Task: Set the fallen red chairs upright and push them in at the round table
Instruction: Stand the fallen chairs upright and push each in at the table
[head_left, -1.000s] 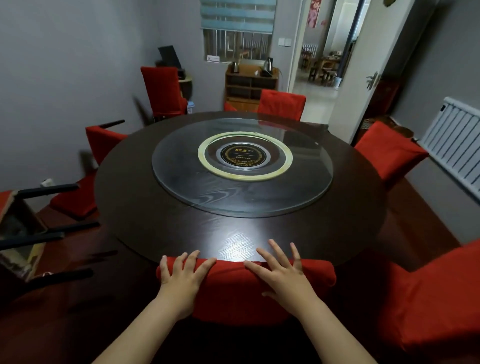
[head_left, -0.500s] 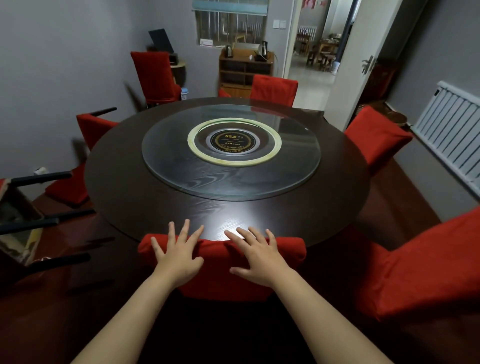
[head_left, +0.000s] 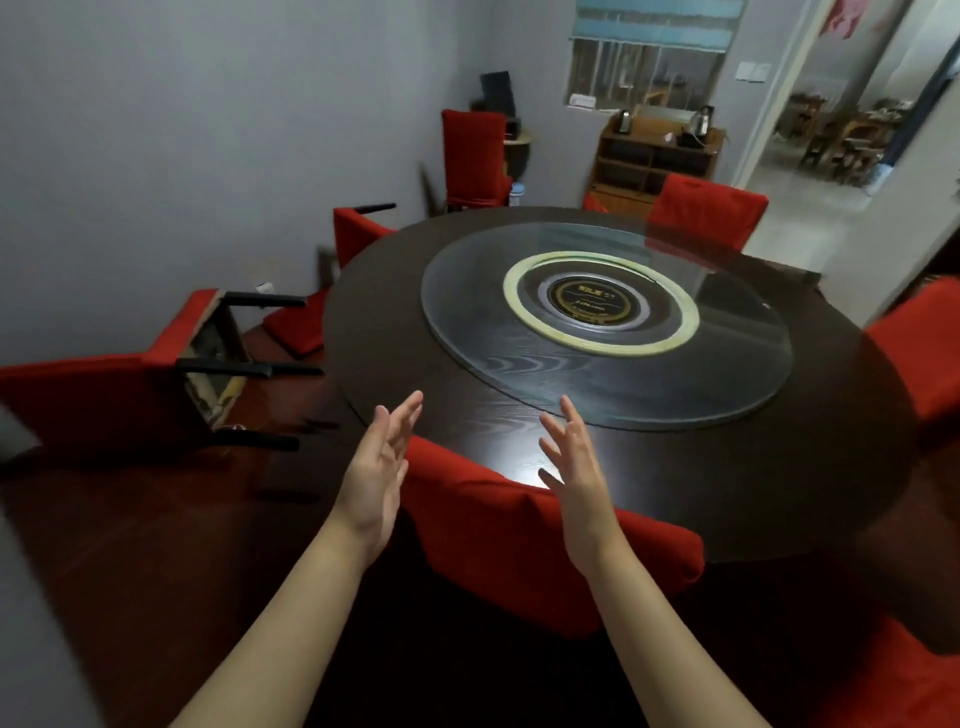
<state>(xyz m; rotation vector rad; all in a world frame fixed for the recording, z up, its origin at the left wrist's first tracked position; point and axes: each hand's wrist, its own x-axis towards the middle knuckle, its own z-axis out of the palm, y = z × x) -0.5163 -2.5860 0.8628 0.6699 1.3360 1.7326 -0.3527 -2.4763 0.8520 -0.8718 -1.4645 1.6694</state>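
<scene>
Now left hand (head_left: 378, 470), right hand (head_left: 574, 467), spread and empty, two fallen chairs (head_left: 104, 395) (head_left: 358, 234), one round table (head_left: 384, 322)

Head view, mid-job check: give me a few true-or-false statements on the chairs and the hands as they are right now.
1. The near chair stands upright, its back at the edge of the round table. True.
2. The left hand and right hand hold the near chair's back. False: both are open with straight fingers, raised above it and holding nothing.
3. The fallen chair on the left lies on its side, legs pointing toward the round table. True.
4. The chair by the far wall has tipped over. False: it stands upright.
</scene>
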